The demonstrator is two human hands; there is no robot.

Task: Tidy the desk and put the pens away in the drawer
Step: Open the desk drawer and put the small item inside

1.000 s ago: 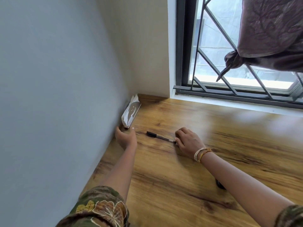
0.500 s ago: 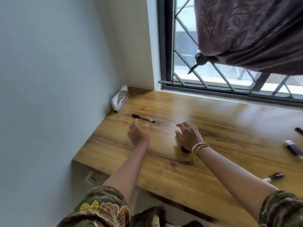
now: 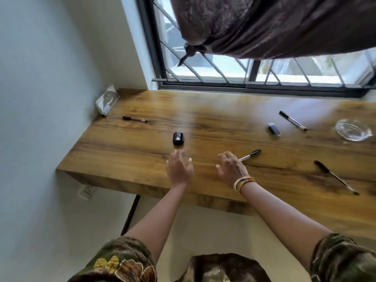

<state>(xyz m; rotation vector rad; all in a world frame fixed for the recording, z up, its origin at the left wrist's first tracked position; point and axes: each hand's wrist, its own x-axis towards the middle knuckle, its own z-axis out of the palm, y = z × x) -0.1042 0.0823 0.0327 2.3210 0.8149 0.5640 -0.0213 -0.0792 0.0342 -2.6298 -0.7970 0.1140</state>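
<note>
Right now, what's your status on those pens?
Both hands open, holding nothing. Four pens loose on desk. No drawer in view.

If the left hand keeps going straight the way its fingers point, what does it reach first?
Most likely the small black device, lying on the desk just beyond the left hand; its height above the desk is unclear.

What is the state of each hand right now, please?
Left hand: open, fingers spread over the desk, holding nothing.
Right hand: open, holding nothing; a pen lies just beyond its fingers.
</note>
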